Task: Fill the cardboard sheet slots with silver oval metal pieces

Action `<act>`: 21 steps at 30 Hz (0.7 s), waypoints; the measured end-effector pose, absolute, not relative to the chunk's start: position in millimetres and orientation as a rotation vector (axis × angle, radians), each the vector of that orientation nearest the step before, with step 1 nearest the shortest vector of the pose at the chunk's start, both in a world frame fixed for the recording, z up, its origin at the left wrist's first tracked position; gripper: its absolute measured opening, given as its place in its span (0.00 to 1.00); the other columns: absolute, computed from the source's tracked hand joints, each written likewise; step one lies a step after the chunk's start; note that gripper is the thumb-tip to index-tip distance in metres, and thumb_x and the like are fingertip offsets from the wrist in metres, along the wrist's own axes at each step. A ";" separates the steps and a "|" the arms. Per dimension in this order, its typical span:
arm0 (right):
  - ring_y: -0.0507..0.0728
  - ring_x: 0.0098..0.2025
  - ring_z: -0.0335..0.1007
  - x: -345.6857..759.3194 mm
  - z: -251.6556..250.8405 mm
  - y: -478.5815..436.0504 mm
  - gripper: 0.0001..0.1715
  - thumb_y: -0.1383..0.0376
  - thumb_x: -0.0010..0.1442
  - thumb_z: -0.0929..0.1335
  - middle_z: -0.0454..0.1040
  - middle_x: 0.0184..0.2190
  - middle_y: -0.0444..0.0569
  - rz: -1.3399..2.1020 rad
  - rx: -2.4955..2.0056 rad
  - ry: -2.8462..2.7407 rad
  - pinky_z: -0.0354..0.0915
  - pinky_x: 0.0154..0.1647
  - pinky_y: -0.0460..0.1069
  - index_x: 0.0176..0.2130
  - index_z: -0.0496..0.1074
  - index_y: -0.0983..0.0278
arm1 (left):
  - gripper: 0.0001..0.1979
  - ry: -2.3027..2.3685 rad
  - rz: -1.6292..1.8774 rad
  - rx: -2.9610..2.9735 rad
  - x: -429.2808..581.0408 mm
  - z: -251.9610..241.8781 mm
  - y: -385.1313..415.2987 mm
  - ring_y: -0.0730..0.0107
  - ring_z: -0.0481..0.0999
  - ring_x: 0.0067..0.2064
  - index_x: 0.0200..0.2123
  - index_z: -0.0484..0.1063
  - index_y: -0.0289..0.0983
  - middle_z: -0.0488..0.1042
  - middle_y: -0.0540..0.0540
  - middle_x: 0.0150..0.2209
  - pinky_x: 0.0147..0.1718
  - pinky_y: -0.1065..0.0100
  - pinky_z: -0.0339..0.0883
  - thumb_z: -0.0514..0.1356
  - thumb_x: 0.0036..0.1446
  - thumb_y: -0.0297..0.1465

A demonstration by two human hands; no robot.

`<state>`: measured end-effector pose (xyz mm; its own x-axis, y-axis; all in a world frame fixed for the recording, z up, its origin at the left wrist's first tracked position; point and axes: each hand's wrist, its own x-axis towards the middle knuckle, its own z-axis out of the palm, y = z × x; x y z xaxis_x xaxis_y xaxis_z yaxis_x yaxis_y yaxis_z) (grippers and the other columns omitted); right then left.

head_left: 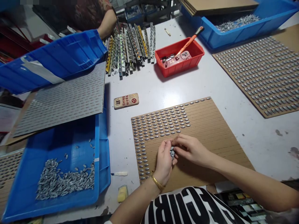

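My left hand, with a gold bangle at the wrist, is closed around a small cluster of grey oval metal pieces. Against that cluster, my right hand has its fingertips pinched together; what lies between them is hidden. Both hands are over a brown cardboard sheet. Rows of shiny oval metal pieces cover the sheet's upper left part, with a narrow strip down the left edge and a single line along the far edge.
Left stands a blue bin of loose oval pieces, with a filled sheet above it. A phone, a red tray, metal strips, another filled sheet and a second blue bin lie around. A person's arm shows behind.
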<state>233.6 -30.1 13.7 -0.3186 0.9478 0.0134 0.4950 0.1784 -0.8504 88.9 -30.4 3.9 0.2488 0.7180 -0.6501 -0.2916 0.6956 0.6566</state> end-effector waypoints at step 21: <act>0.54 0.35 0.68 247.8 6.8 -50.3 0.09 0.64 0.64 0.64 0.69 0.33 0.48 1.055 -1.392 -1.607 0.65 0.35 0.48 0.41 0.73 0.60 | 0.18 0.969 0.546 0.289 92.1 9.9 -26.4 0.85 0.59 0.22 0.32 0.66 0.34 0.64 0.52 0.28 0.13 0.81 0.42 0.66 0.50 0.41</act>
